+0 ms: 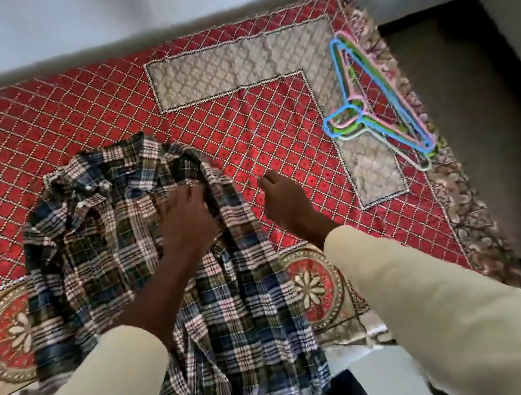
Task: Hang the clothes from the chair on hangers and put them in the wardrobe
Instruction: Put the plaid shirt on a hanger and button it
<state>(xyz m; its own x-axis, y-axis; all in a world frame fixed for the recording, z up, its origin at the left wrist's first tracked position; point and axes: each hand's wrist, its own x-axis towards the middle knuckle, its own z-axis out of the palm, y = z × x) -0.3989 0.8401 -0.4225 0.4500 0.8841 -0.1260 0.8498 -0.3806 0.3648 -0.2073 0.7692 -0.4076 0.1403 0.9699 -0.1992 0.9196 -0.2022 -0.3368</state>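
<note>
A checked shirt (pixel 97 247) in blue, green and white lies spread on a red patterned bedspread (pixel 239 124), its collar toward the wall and its hem hanging over the near edge. My left hand (pixel 186 217) rests on the shirt's upper front, fingers curled into the fabric near the placket. My right hand (pixel 282 200) hovers just right of the shirt above the bedspread, fingers loosely curled and holding nothing. A stack of plastic hangers (pixel 371 101), blue, pink and green, lies at the bedspread's far right, well clear of both hands.
A pale wall (pixel 148 4) runs behind the bed. Right of the bed lies a darker floor (pixel 482 123) with a shadowed strip. The bedspread's fringe (pixel 461 196) hangs along the right edge. Open bedspread lies between the shirt and the hangers.
</note>
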